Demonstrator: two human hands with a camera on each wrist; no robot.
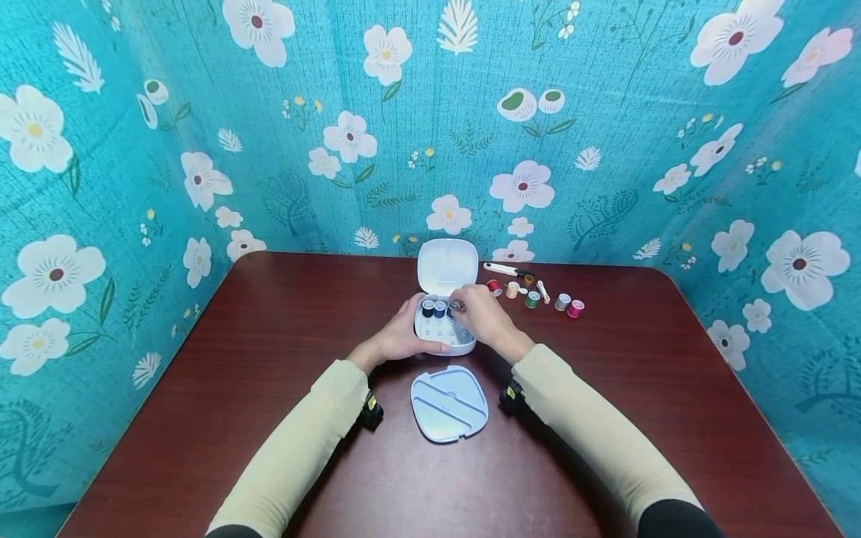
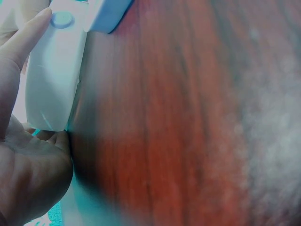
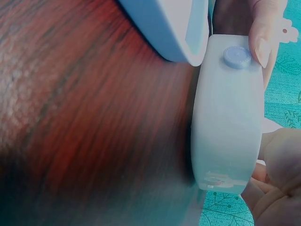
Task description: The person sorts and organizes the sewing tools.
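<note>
A white sewing box (image 1: pixel 463 350) stands on the table with its lid (image 1: pixel 447 267) raised. My left hand (image 1: pixel 398 336) grips the box from the left, the thumb lying along its front; in the left wrist view that thumb reaches beside the round blue button (image 2: pixel 62 20). Inside, a black thread spool (image 1: pixel 427 308) and a blue thread spool (image 1: pixel 440 308) sit in the back row of pegs. To their right, my right hand (image 1: pixel 486 315) pinches a dark grey thread spool (image 1: pixel 454 306), partly hidden by the fingers. The front pegs carry no spools.
A pale blue tray (image 1: pixel 449 403) lies in front of the box. Right of the box lie a red spool (image 1: pixel 494 288), a green spool (image 1: pixel 533 300), a pink spool (image 1: pixel 575 308), other spools and a black-and-white seam ripper (image 1: pixel 507 270). A flowered curtain (image 1: pixel 417 149) hangs behind the table.
</note>
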